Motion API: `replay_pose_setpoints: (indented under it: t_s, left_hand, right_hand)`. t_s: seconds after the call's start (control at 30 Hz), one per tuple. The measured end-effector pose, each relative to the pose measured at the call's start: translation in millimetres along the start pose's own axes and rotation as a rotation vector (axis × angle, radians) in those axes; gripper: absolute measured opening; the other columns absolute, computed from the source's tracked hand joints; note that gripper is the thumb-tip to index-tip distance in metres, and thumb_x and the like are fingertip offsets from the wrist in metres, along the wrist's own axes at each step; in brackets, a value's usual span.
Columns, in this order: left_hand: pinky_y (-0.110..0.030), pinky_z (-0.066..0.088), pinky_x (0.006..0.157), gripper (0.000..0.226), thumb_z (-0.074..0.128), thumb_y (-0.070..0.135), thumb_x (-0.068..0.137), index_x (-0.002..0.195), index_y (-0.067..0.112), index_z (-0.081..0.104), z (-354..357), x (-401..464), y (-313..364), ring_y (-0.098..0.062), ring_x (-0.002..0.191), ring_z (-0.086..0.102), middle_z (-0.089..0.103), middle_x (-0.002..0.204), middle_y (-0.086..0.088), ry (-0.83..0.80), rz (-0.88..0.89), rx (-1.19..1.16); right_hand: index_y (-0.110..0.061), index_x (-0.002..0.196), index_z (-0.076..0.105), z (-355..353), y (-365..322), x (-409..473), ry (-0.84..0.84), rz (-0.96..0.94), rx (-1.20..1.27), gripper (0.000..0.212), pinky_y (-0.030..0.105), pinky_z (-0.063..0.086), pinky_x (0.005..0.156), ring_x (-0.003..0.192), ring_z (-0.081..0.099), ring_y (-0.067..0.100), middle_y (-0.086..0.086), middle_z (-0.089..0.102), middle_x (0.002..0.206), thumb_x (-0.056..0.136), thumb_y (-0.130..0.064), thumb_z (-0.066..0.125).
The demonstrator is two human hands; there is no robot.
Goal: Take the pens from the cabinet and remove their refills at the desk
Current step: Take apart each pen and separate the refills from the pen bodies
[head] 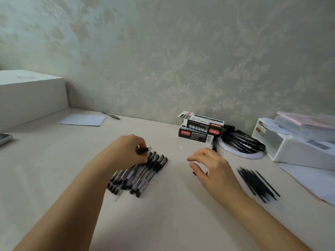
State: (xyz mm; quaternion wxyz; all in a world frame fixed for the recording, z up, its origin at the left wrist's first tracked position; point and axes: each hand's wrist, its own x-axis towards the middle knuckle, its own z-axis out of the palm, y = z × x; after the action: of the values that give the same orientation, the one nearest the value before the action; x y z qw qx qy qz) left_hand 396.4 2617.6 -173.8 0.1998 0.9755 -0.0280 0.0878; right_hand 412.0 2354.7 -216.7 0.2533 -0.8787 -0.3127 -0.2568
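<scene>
Left hand [126, 151] pinches small black pen part over capped pens [139, 173] mid-table. Right hand [210, 169] loosely curled; holding anything unclear. Pulled refills [257, 183] lie right; emptied pens [243, 140] far right. Roughly half done, judging by piles.

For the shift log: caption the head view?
Left hand pinches a pen cap above the pens; refills lie right.

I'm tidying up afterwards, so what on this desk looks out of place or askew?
Mostly the two pen boxes by the wall: stacked crooked, the upper one tilted with its end flap open. A lone pen lies far off beside a sheet of paper, away from the row of pens and the refills. Nothing looks spilled or broken.
</scene>
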Motion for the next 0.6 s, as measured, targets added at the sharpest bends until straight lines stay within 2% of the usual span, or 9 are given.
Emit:
replay_pose_setpoints:
  t_s: [0.13, 0.2, 0.3, 0.4, 0.53, 0.6]
  left_hand:
    - [-0.024, 0.038, 0.062, 0.008, 0.073, 0.021, 0.076, 0.082, 0.024, 0.069, 0.2, 2.1, -12.3, -0.013, 0.076, 0.055, 0.061, 0.078, 0.007, -0.047, -0.017, 0.010]
    - [-0.023, 0.037, 0.057, 0.010, 0.073, 0.020, 0.073, 0.076, 0.027, 0.066, 4.0, 2.5, -13.9, -0.012, 0.070, 0.053, 0.057, 0.071, 0.009, -0.066, -0.014, 0.010]
    - [-0.023, 0.038, 0.057, 0.007, 0.071, 0.020, 0.074, 0.079, 0.024, 0.067, 10.2, 3.8, -13.2, -0.013, 0.070, 0.052, 0.059, 0.071, 0.007, -0.087, 0.005, 0.001]
    - [-0.023, 0.041, 0.064, 0.021, 0.061, 0.010, 0.075, 0.091, 0.019, 0.072, 12.5, 7.6, -14.3, -0.017, 0.076, 0.054, 0.064, 0.079, 0.002, -0.089, 0.000, -0.009]
    - [-0.019, 0.037, 0.054, 0.010, 0.070, 0.017, 0.076, 0.075, 0.027, 0.069, 13.7, 9.7, -18.3, -0.008, 0.065, 0.049, 0.056, 0.065, 0.010, -0.083, -0.004, -0.060]
    - [-0.018, 0.037, 0.054, 0.007, 0.070, 0.019, 0.075, 0.077, 0.025, 0.072, 14.5, 9.9, -19.7, -0.008, 0.064, 0.049, 0.058, 0.066, 0.008, -0.079, -0.007, -0.096]
  right_hand:
    - [-0.020, 0.110, 0.072, 13.8, -29.2, 15.0, -0.182, -0.188, 0.071, 0.019, 0.022, 0.045, 0.090, 0.102, 0.060, 0.012, -0.008, 0.066, 0.111, 0.093, -0.020, 0.064]
    - [-0.018, 0.107, 0.075, 20.1, -43.9, 24.8, -0.239, -0.252, 0.143, 0.017, 0.028, 0.048, 0.086, 0.096, 0.062, 0.015, -0.004, 0.069, 0.105, 0.093, -0.017, 0.065]
    - [-0.014, 0.100, 0.077, 30.2, -66.9, 37.8, -0.323, -0.322, 0.224, 0.014, 0.033, 0.049, 0.080, 0.090, 0.063, 0.018, 0.000, 0.070, 0.096, 0.089, -0.013, 0.069]
    - [-0.011, 0.097, 0.079, 44.5, -91.5, 42.1, -0.403, -0.499, 0.189, 0.014, 0.035, 0.051, 0.076, 0.091, 0.063, 0.025, 0.006, 0.070, 0.094, 0.086, -0.010, 0.070]
    - [-0.014, 0.095, 0.078, 56.2, -109.1, 43.9, -0.446, -0.766, 0.005, 0.018, 0.038, 0.051, 0.072, 0.090, 0.062, 0.031, 0.008, 0.068, 0.087, 0.085, -0.005, 0.066]
    - [-0.014, 0.094, 0.077, 55.9, -110.8, 46.0, -0.438, -0.816, -0.070, 0.015, 0.039, 0.051, 0.072, 0.089, 0.063, 0.031, 0.008, 0.068, 0.086, 0.086, -0.009, 0.065]
